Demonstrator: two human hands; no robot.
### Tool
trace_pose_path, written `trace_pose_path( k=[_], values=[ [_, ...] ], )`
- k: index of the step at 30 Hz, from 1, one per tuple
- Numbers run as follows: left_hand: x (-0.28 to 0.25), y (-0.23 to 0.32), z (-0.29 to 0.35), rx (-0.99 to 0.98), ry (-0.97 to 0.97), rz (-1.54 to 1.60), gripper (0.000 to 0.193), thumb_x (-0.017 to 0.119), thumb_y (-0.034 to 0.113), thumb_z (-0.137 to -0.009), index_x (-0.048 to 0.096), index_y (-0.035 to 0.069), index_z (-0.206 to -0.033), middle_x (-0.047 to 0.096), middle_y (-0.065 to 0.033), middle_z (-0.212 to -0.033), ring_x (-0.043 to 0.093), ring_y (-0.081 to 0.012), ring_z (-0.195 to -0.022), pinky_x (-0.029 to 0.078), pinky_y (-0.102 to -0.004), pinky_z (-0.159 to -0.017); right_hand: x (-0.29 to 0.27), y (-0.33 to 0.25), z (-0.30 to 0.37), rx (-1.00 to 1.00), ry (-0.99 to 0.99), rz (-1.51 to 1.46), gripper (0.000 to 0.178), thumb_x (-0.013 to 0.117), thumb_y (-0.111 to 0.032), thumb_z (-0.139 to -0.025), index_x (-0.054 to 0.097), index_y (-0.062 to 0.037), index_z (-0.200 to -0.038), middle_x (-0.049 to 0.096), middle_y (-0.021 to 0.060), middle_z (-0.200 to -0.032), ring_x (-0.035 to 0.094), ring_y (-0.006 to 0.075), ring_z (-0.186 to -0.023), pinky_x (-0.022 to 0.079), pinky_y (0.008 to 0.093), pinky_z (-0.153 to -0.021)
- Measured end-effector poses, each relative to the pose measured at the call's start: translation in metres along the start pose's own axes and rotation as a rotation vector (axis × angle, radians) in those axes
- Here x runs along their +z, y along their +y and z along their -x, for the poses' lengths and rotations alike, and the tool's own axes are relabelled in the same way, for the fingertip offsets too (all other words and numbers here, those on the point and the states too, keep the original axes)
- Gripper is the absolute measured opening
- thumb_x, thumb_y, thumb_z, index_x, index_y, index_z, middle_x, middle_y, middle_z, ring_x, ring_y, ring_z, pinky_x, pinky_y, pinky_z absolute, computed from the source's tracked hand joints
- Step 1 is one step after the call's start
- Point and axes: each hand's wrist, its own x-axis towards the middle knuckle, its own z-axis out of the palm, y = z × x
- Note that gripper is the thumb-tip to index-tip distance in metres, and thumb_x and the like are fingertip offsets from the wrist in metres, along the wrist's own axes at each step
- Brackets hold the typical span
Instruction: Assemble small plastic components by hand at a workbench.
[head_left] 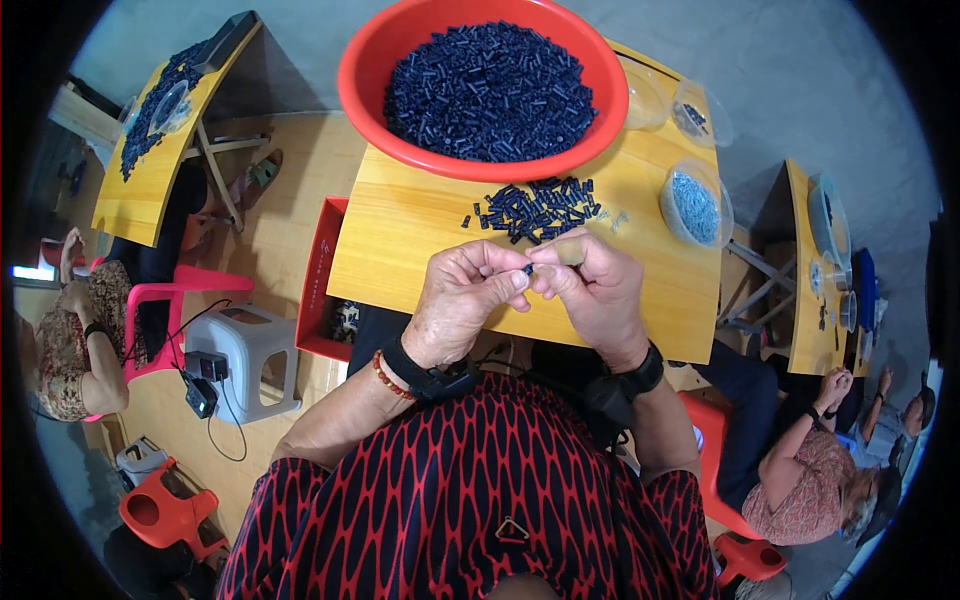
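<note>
My left hand [452,300] and my right hand [606,292] meet over the near edge of a yellow wooden table [395,235]. Between their fingertips is a small dark blue piece [528,269], mostly covered by the fingers. Both hands are closed in a pinch around it. Just beyond them lies a loose pile of short, dark blue tube-like pieces [540,210]. Behind the pile stands a large red basin [365,125], heaped with the same kind of pieces. A few tiny pale bits [618,220] lie at the pile's right side.
On the table's right, a clear bowl [725,228] holds small light blue parts, with more clear containers [718,125] behind. A red box [312,300] stands left of the table, beside a grey stool [245,350]. Other people sit at tables on both sides.
</note>
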Motion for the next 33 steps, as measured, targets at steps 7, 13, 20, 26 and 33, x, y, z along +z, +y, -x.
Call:
trace_pose_path(
  k=[7,13,20,26,33],
  values=[
    [-0.007,-0.011,0.004,0.021,0.051,0.056,0.008,0.061,-0.002,-0.091,0.063,-0.003,-0.099,0.069,-0.0137,-0.091,0.067,-0.0176,-0.075,0.057,-0.0296,-0.072,0.008,-0.003,0.001,0.011,-0.034,0.085,0.009,0.061,0.007,-0.087,0.065,0.0017,-0.093,0.067,0.0084,-0.087,0.062,0.0111,-0.069,0.053,0.0251,-0.061],
    [-0.006,-0.012,0.002,-0.016,0.093,0.073,0.009,0.062,0.000,-0.091,0.064,-0.001,-0.099,0.069,-0.0102,-0.090,0.066,-0.0163,-0.073,0.057,-0.0300,-0.071,0.000,0.010,0.001,0.067,-0.088,-0.156,0.010,0.063,0.005,-0.088,0.067,0.0019,-0.097,0.065,0.0097,-0.101,0.063,0.0110,-0.075,0.053,0.0238,-0.063],
    [-0.009,-0.007,0.001,-0.106,0.141,0.128,0.009,0.064,0.002,-0.090,0.065,0.000,-0.099,0.068,-0.0076,-0.088,0.065,-0.0136,-0.073,0.056,-0.0290,-0.072,-0.001,0.001,0.002,0.060,-0.010,-0.018,0.042,0.074,-0.002,-0.080,0.060,0.0008,-0.119,0.060,0.0076,-0.105,0.061,0.0109,-0.080,0.051,0.0244,-0.065],
    [-0.004,-0.002,0.002,-0.171,0.137,0.100,0.008,0.063,0.004,-0.091,0.066,0.002,-0.098,0.068,-0.0057,-0.087,0.065,-0.0127,-0.073,0.053,-0.0276,-0.070,0.006,-0.020,-0.004,-0.126,-0.183,0.504,0.035,0.074,-0.006,-0.077,0.061,0.0025,-0.108,0.055,0.0158,-0.089,0.060,0.0318,-0.069,0.050,0.0383,-0.061],
    [-0.005,-0.002,0.007,-0.248,0.146,-0.015,0.005,0.062,0.006,-0.092,0.066,0.003,-0.091,0.068,-0.0050,-0.083,0.064,-0.0111,-0.073,0.054,-0.0257,-0.069,0.018,-0.011,0.011,-0.055,-0.072,0.440,0.026,0.070,-0.003,-0.079,0.061,0.0024,-0.102,0.056,0.0170,-0.089,0.061,0.0361,-0.075,0.050,0.0428,-0.066]
  ],
)
